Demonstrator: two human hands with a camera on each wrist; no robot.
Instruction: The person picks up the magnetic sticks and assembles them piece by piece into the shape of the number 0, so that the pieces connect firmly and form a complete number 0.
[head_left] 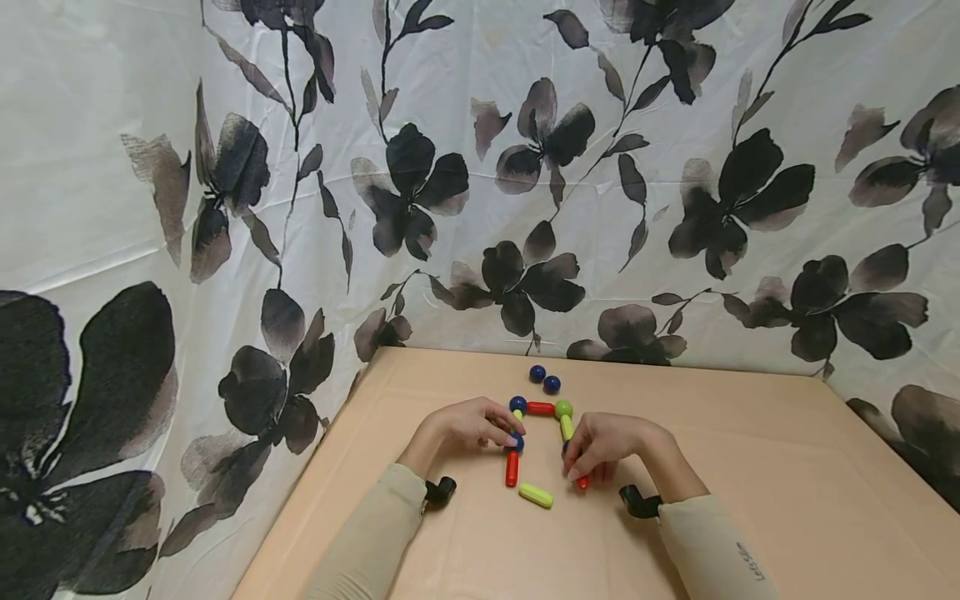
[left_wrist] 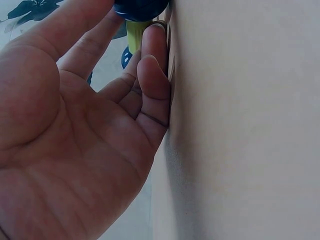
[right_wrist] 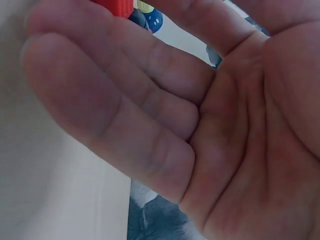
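My left hand (head_left: 474,423) holds a blue ball (head_left: 516,442) between thumb and fingers, at the left side of a frame of toy building rods and balls. From that ball a red rod (head_left: 512,468) points toward me. A yellow-green rod (left_wrist: 135,36) joins it to the far-left blue ball (head_left: 517,404). Across the far side, a red rod (head_left: 540,408) meets a green ball (head_left: 563,408). A yellow-green rod (head_left: 566,427) runs from there to a mostly hidden blue ball beside my right hand (head_left: 611,447). That hand pinches a red rod (right_wrist: 117,7), largely covered by fingers.
A loose yellow-green rod (head_left: 536,496) lies on the tan table (head_left: 750,450), nearer me between the hands. Two blue balls, one left (head_left: 537,373) and one right (head_left: 552,384), sit beyond the frame. A flower-patterned curtain (head_left: 637,208) hangs behind the table's far edge.
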